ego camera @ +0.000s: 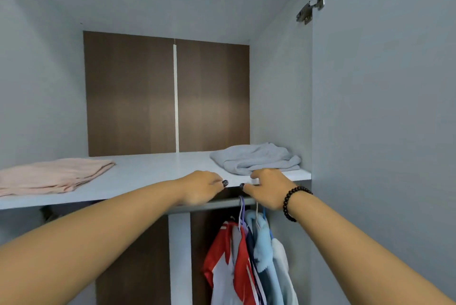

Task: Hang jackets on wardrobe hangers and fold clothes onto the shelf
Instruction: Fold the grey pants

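Interior of a home wardrobe: a pale shelf [153, 169] carried folded clothes [256, 157], jackets [246, 260] hung on hangers [243, 208] below, and a door hinge [311, 4] was fixed at upper right.

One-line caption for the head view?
Both hands, left hand and right hand, at the shelf edge near a grey garment.

bare shelf [153, 169] middle between pink folded cloth [54, 176] left, grey folded cloth [256, 157] right
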